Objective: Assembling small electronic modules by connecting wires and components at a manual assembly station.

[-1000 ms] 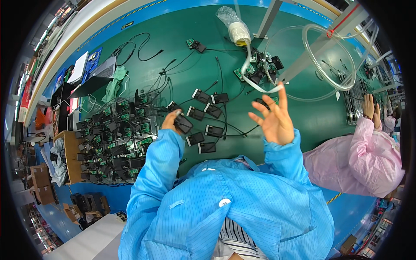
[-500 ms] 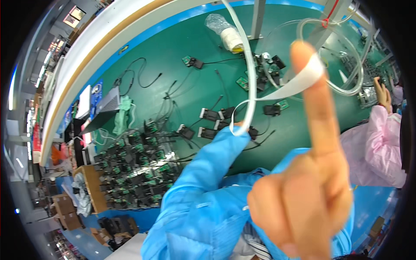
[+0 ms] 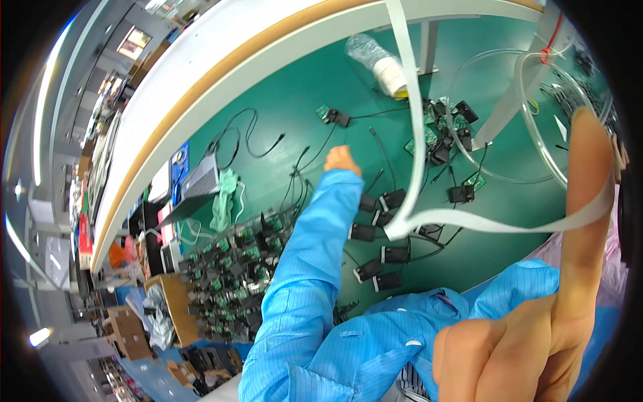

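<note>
My right hand (image 3: 522, 348) is raised close to the camera, index finger stretched out and the other fingers curled. A white strap (image 3: 489, 221) crosses that finger, hangs slack to the left, folds sharply, then runs up out of view. My left hand (image 3: 343, 161) is over the green table (image 3: 281, 94), fingers bent together; what they hold, if anything, is hidden. Near it are a small green circuit board with a black block (image 3: 333, 115) and a dark cable (image 3: 375, 144). Several black modules (image 3: 395, 254) with cables lie right of my left forearm.
A white shelf edge (image 3: 221, 80) arches overhead. Many circuit boards (image 3: 234, 268) stand crowded at left, near a laptop (image 3: 194, 187) and green cloth (image 3: 224, 201). At back are a plastic-wrapped roll (image 3: 388, 75), a board pile (image 3: 439, 130), clear tubing (image 3: 536, 120) and a post (image 3: 502, 107).
My left hand has moved forward and left, out from behind the strap. My right hand has shifted right and lower, drawing the strap rightward. The whole view has shifted too.
</note>
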Motion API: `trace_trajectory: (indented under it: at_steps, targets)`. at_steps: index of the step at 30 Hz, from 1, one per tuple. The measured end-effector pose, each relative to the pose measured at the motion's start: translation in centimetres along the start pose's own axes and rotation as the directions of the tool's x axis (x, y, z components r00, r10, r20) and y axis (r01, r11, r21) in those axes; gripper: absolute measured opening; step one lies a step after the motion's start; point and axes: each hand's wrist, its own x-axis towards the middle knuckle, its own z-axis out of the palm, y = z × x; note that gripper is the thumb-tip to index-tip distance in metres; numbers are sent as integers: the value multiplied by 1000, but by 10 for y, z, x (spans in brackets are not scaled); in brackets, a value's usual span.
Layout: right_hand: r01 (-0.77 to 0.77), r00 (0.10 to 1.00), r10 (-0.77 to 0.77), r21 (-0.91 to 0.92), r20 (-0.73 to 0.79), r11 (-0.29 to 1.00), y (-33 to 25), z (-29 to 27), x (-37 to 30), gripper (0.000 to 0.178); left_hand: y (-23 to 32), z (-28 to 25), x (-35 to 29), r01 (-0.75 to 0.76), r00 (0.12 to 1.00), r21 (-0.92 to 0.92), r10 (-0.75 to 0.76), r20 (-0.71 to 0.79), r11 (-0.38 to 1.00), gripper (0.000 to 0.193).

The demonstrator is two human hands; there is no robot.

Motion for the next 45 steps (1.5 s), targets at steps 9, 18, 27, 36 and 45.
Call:
trace_trajectory:
  at_steps: [9, 18, 27, 36, 45]
  targets:
    - [165, 982, -183, -302, -35, 939, -31, -27, 16, 108, 95, -87, 64, 419, 897, -8, -415, -155, 908, 33]
    - [154, 977, -196, -366, -81, 918, -44, -19, -2, 107, 170, -196, 87, 670, 741, -224, -616, 267, 708, 17]
    - [84, 996, -85, -286, 7, 955, -50, 46, -59, 106, 58, -278, 24, -36, 995, 3, 36, -96, 999, 17]
    - [-119, 992, 102, -319, -70, 940, -69, 6, -114, 98, 136, -439, -88, -210, 974, -417, 152, -169, 884, 18]
    - [-399, 917, 352, -419, -188, 815, -13, -105, -112, 108, 183, -458, -147, -137, 990, -961, 10, -138, 241, 18]
